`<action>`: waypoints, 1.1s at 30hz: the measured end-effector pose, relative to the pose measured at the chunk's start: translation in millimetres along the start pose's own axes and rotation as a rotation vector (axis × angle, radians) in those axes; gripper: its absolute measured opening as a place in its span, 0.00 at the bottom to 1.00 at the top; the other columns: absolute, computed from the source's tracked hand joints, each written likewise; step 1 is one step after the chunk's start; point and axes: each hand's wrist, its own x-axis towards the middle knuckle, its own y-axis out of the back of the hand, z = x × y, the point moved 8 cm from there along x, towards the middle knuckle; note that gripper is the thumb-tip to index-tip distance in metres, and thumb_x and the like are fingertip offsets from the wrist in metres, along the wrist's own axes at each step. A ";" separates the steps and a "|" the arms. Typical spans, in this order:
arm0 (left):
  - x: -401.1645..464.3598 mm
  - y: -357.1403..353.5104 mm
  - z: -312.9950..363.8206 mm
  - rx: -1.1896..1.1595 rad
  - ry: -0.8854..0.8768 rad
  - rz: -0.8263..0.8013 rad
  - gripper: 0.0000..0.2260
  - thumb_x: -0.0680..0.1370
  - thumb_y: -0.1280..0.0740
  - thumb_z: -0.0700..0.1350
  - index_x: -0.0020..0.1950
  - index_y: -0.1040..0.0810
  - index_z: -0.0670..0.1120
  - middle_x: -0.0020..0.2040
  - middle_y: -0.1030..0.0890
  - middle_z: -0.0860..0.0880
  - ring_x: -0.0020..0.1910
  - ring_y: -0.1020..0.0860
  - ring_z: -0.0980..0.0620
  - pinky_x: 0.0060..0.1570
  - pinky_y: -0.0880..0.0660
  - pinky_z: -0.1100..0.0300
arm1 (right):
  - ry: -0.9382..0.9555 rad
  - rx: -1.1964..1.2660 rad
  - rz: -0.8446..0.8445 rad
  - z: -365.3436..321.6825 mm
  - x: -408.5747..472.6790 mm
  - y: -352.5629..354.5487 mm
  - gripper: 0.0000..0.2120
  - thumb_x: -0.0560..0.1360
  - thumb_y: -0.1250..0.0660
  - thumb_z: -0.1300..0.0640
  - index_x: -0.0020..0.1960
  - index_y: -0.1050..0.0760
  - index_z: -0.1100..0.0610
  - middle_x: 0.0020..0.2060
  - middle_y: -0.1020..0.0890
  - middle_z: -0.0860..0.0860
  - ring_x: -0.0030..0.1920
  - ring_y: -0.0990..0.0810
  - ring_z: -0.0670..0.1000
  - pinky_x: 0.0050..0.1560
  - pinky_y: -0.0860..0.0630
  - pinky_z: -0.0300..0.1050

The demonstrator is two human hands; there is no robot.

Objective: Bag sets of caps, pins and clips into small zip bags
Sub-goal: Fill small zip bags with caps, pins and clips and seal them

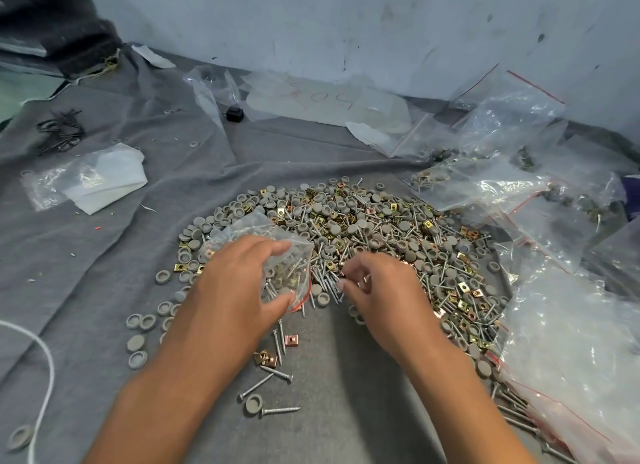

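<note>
Your left hand (239, 276) grips the small zip bag (277, 266), partly filled, at the near-left edge of the parts pile (363, 241); your right hand (377, 287) pinches pins just right of it. Bag film: likely thin, limp, slippery. Hold it near the red zip edge; pin tips may puncture it.

Scuffed pale blue-grey painted wall (381, 23) at rear, marked with dark smudges; wrinkled grey felt-like cloth (86, 255) covers the floor, lit by soft, even light; dark fabric bundle (59, 23) at upper left.
</note>
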 end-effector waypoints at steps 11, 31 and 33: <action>0.4 -1.0 -0.2 -0.011 0.000 0.008 0.29 0.69 0.21 0.48 0.68 0.24 0.52 0.63 0.23 0.58 0.60 0.30 0.63 0.64 0.40 0.69 | -0.099 -0.207 -0.112 -2.8 -4.8 -18.2 0.11 0.80 0.35 0.47 0.43 0.20 0.50 0.42 0.20 0.48 0.47 0.23 0.54 0.42 0.26 0.48; 0.2 0.8 1.2 -0.020 0.001 0.011 0.28 0.68 0.20 0.47 0.67 0.23 0.51 0.62 0.22 0.57 0.60 0.27 0.60 0.63 0.36 0.66 | -0.069 0.805 -0.162 -7.3 -7.5 8.7 0.01 0.77 0.27 0.56 0.48 0.18 0.51 0.43 0.14 0.49 0.45 0.15 0.48 0.43 0.21 0.39; 0.6 0.6 1.4 -0.018 0.002 0.009 0.28 0.68 0.20 0.47 0.67 0.23 0.51 0.61 0.22 0.58 0.60 0.27 0.60 0.63 0.37 0.66 | -0.065 0.888 -0.146 -11.4 -7.6 12.1 0.03 0.75 0.26 0.58 0.48 0.17 0.52 0.43 0.13 0.49 0.43 0.15 0.45 0.41 0.23 0.33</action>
